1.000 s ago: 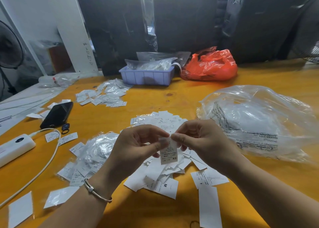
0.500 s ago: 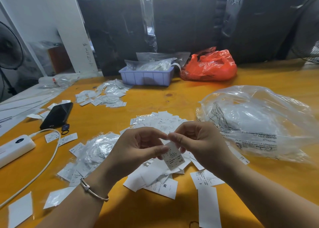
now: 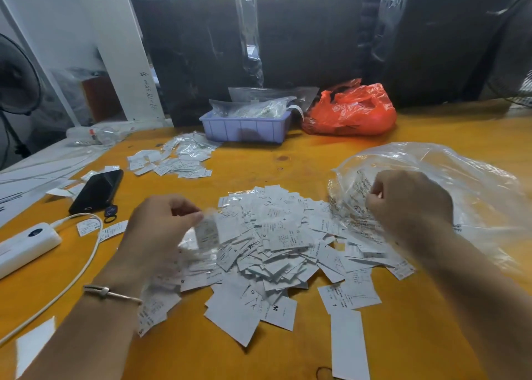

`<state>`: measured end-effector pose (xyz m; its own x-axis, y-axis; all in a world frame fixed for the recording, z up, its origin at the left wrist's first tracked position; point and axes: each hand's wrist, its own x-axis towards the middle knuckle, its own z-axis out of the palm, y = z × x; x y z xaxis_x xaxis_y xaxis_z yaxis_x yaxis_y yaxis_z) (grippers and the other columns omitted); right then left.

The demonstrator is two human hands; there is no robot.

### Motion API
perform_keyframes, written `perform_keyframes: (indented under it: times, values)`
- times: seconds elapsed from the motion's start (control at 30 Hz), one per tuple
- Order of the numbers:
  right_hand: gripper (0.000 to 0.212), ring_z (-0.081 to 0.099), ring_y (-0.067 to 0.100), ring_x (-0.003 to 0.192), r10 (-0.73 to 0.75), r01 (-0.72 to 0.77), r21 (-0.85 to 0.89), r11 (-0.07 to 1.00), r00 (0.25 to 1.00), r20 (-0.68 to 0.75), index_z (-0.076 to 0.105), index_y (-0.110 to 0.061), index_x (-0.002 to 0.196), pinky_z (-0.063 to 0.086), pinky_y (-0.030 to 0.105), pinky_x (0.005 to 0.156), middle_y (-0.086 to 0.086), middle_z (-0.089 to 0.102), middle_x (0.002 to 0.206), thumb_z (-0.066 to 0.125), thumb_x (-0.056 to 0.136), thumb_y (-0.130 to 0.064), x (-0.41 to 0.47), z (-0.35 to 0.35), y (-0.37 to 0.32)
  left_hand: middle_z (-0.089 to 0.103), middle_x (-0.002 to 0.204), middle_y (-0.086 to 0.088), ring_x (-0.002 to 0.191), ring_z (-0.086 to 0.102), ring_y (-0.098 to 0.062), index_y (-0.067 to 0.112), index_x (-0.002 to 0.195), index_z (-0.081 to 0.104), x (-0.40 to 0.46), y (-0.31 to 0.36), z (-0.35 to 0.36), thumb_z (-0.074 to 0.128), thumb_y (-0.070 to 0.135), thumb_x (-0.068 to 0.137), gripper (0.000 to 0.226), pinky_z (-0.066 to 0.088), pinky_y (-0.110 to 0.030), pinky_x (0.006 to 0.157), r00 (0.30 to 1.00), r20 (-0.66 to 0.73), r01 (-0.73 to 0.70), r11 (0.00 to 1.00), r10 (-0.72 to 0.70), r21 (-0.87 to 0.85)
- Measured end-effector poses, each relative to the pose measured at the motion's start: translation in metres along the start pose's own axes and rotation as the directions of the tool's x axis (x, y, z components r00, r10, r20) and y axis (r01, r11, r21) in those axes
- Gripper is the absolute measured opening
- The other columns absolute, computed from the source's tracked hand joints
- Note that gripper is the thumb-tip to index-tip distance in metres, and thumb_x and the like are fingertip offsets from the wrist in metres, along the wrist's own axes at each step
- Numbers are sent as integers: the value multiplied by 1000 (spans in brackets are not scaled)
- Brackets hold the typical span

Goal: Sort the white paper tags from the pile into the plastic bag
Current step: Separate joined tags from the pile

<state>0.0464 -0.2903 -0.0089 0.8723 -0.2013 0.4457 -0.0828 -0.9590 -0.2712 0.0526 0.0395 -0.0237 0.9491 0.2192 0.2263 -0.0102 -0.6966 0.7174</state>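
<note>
A pile of white paper tags (image 3: 273,235) lies spread on the yellow table (image 3: 288,161), between my hands. To its right lies a large clear plastic bag (image 3: 466,184), its mouth facing the pile. My right hand (image 3: 408,204) is at that mouth with the fingers curled, and a sliver of white tag shows between them. At the pile's left edge my left hand (image 3: 161,230) pinches a small clear wrapper (image 3: 205,231), blurred by motion.
A black phone (image 3: 96,191), a white power bank (image 3: 26,244) and its cable (image 3: 83,267) lie at the left. Behind are a second heap of tags (image 3: 172,161), a blue tray (image 3: 246,127) and a red bag (image 3: 351,112). Loose tags lie along the near edge.
My hands, which pinched one tag together over the pile, have parted. The right one went right to the bag's mouth; the left one moved left with a clear wrapper.
</note>
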Motion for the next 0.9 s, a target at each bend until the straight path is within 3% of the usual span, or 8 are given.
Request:
perform_keyframes:
  times: [0.13,0.3,0.43,0.53,0.63,0.73,0.9]
  values:
    - [17,60,34,82,107,-106,-93,990,994,3,67,-10,92,38,30,61,13,67,90,61,77,-7,11,8,21,69,70,7,67,63,-17,27,69,70,7,-13,-11,78,22,84,17,55,-33,59,995,13,92,969,-98,231]
    - [40,55,34,104,189,-152,-236,960,972,141,63,-13,111,39,32,70,10,59,112,73,82,-38,17,18,32,68,71,6,71,62,-18,27,68,71,2,-13,-12,79,23,81,16,54,-34,63,996,-24,84,943,-80,323]
    - [6,55,31,88,141,-102,-273,957,982,128,66,-11,88,44,30,65,9,62,94,65,83,-12,14,23,35,67,77,8,77,61,-18,29,72,70,0,-11,-12,80,23,81,14,54,-34,69,995,-1,94,915,-102,393]
    - [8,56,30,77,141,-97,-272,957,979,146,66,-11,81,43,27,61,7,62,82,62,80,-5,13,21,34,68,92,5,84,61,-19,31,88,72,-1,-9,-11,79,23,82,11,54,-36,72,995,-10,95,909,-99,405]
    - [7,51,29,82,147,-93,-276,957,972,182,60,-11,87,39,28,62,7,54,91,59,81,-9,13,20,33,69,105,2,94,61,-22,27,103,73,-2,-5,-10,76,27,84,19,52,-35,73,995,-99,25,915,16,402]
    - [11,49,29,80,151,-90,-278,956,966,208,58,-8,90,37,28,59,8,50,92,54,82,-2,13,20,35,68,105,-3,98,60,-24,22,104,73,-8,5,-1,74,25,86,18,53,-41,76,959,-176,-153,929,221,336]
    - [18,55,32,73,143,-114,-179,977,977,160,65,-2,85,44,31,61,16,63,86,52,78,9,14,22,36,67,96,3,89,58,-16,20,96,74,-24,22,24,74,18,86,10,50,-35,74,921,-81,-370,920,382,131]
